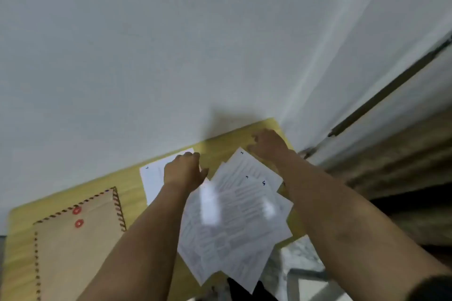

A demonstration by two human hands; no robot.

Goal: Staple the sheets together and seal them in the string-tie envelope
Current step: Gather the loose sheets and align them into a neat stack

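Note:
Several printed white sheets (234, 215) lie fanned and overlapping on a small yellow table (22, 239), some marked with handwritten numbers. One more sheet (152, 176) lies apart at the back, and my left hand (183, 171) rests on it with curled fingers. My right hand (267, 143) hovers at the table's far right corner, just beyond the top sheet, its fingers bent; what is under it is hidden. A brown string-tie envelope (73, 252) with two red discs and a dashed border lies at the front left. I see no stapler.
The table stands against a white wall (146, 56). A wall corner and a dark door frame (391, 90) are on the right. Pale marbled floor (300, 256) shows past the table's right edge. The view is blurred.

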